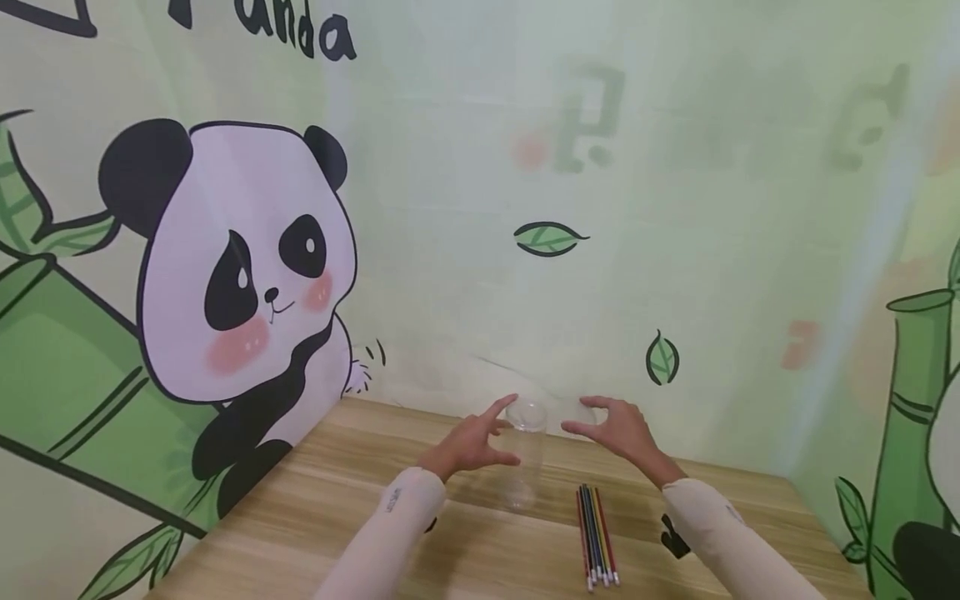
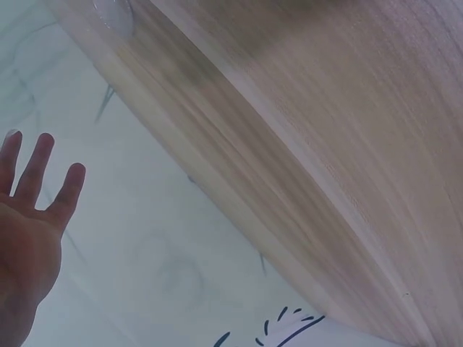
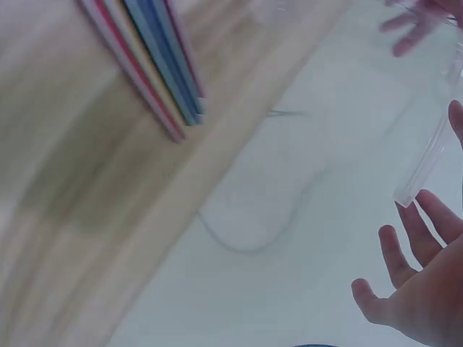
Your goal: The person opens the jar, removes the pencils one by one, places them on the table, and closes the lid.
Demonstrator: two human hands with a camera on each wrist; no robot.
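Note:
A tall clear plastic jar (image 1: 528, 458) stands upright on the wooden table. My left hand (image 1: 472, 443) is at its left side, fingers extended and thumb apart, the thumb overlapping the jar. Whether it touches the jar, I cannot tell. In the left wrist view, the left hand's (image 2: 29, 238) fingers are straight and spread. To the right of the jar's mouth, my right hand (image 1: 622, 427) holds a thin clear lid (image 1: 579, 413) between thumb and fingers. The right wrist view shows this lid (image 3: 427, 163) edge-on, with fingertips at its rim.
Several pencils (image 1: 596, 537) lie side by side on the wooden table (image 1: 465, 550), in front of the jar. A small black thing (image 1: 675, 537) is by the right sleeve. Behind the table hangs a pale green panda-print wall (image 1: 450, 250).

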